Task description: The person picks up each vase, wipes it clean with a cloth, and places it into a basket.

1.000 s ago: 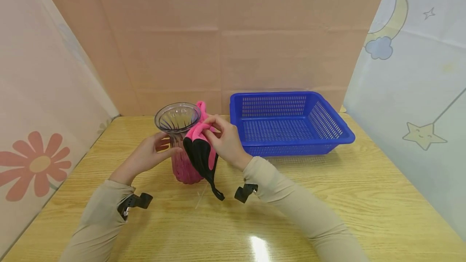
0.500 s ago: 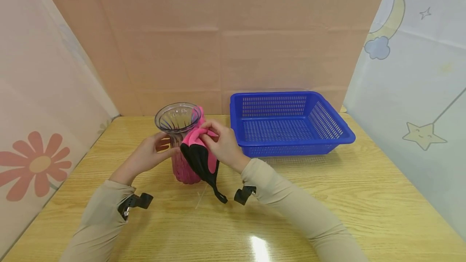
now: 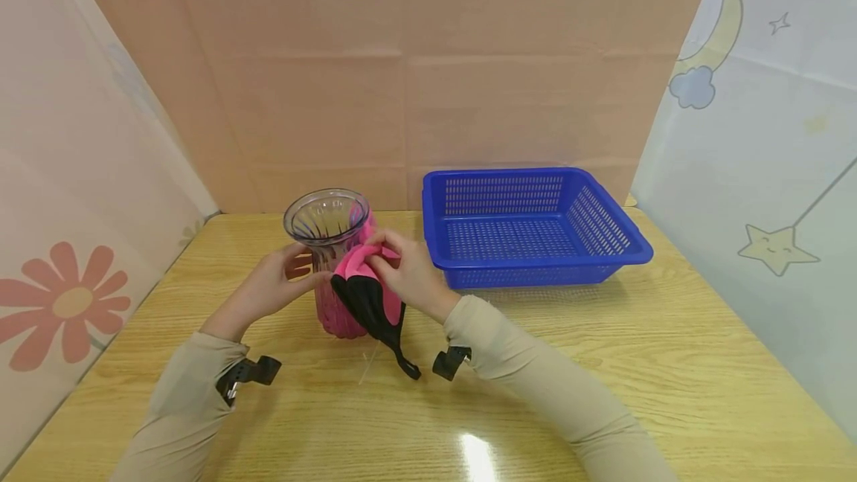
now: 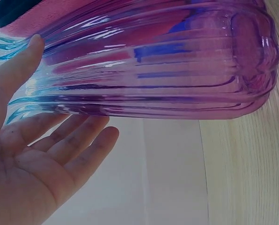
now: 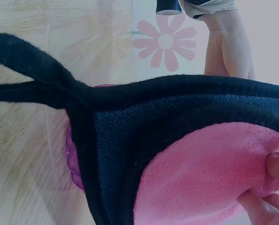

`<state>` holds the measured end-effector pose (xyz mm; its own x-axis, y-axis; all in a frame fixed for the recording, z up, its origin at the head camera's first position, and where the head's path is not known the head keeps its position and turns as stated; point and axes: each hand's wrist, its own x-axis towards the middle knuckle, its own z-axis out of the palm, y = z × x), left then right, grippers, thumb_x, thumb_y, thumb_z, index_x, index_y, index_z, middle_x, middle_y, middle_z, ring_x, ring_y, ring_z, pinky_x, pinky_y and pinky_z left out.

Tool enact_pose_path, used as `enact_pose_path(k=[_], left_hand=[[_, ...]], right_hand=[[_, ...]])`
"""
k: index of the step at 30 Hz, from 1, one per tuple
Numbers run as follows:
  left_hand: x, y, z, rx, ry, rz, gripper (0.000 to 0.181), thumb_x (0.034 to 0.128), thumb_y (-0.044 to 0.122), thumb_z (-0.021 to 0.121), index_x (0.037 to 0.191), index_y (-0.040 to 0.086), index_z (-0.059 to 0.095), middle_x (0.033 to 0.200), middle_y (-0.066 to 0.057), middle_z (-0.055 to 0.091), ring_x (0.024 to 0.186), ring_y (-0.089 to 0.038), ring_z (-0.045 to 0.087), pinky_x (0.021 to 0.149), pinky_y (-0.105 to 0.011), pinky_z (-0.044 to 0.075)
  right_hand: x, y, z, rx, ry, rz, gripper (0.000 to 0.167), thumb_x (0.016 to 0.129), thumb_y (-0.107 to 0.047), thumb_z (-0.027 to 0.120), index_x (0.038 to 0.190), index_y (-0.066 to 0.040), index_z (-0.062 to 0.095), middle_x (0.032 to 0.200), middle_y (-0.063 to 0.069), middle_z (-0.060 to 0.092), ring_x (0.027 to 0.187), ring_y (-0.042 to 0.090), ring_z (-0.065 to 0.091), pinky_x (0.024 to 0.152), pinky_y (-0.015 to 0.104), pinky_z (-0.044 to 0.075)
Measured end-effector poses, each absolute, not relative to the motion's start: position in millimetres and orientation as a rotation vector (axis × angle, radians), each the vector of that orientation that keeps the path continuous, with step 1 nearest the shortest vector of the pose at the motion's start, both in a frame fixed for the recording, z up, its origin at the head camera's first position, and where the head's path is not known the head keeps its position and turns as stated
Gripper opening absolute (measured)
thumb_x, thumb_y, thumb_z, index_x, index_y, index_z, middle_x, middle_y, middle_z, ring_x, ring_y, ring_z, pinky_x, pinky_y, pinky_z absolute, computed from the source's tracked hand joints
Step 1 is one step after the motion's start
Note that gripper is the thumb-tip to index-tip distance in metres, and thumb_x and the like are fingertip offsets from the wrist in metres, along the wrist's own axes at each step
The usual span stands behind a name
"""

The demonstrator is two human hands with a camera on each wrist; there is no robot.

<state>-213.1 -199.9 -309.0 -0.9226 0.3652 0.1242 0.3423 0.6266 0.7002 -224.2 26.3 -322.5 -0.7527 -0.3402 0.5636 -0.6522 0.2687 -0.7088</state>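
Note:
A ribbed glass vase (image 3: 338,303), clear at the top and pink toward its base, stands upright on the table. My left hand (image 3: 274,285) holds it from the left below the rim; in the left wrist view the thumb (image 4: 34,49) and fingers (image 4: 90,136) lie on different sides of the glass. My right hand (image 3: 411,270) pinches the pink part of a pink and black hand towel (image 3: 367,303) against the vase's right side. The towel's black loop (image 5: 32,70) hangs down near the table. Part of the towel lies behind the vase, seen through the glass.
A blue plastic basket (image 3: 535,266) with slotted walls stands at the back right. A thin clear strip (image 3: 368,363) lies on the wooden table (image 3: 348,430) in front of the vase. Fabric backdrops (image 3: 301,95) enclose the back and sides.
My right hand has moved slightly down with the towel, whose pink upper end has dropped from above the rim to behind the vase. The left hand and vase stay nearly still.

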Motion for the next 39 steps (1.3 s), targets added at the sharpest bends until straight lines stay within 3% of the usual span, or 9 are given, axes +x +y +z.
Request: enact_pose_path(k=[20, 34, 39], left_hand=[[-210, -198, -311, 0.611, 2.794, 1.237, 0.063, 0.0894, 0.027, 0.063, 0.14, 0.002, 0.036, 0.136, -0.029, 0.047, 0.12, -0.047, 0.05, 0.097, -0.055, 0.046], [-207, -196, -312, 0.617, 2.867, 1.206, 0.062, 0.0885, 0.032, 0.063, 0.139, 0.005, 0.04, 0.128, -0.023, 0.057, 0.12, -0.042, 0.053, 0.099, -0.053, 0.046], [-204, -195, -311, 0.54, 2.9, 1.213, 0.065, 0.0864, 0.036, 0.065, 0.139, 0.007, 0.041, 0.131, -0.025, 0.054, 0.118, -0.044, 0.053, 0.096, -0.053, 0.047]], right_hand=[[-223, 32, -335, 0.921, -2.319, 1.442, 0.006, 0.085, 0.001, 0.063, 0.091, 0.001, 0.06, 0.099, 0.017, 0.068, 0.103, 0.027, 0.065, 0.084, 0.028, 0.057], [-223, 36, -342, 0.911, -2.329, 1.407, 0.008, 0.084, 0.003, 0.064, 0.09, 0.001, 0.06, 0.109, 0.02, 0.067, 0.115, 0.033, 0.059, 0.085, 0.036, 0.057], [-222, 37, -343, 0.906, -2.346, 1.39, 0.008, 0.083, 0.003, 0.064, 0.09, 0.001, 0.06, 0.107, 0.019, 0.068, 0.109, 0.031, 0.063, 0.085, 0.036, 0.057]])
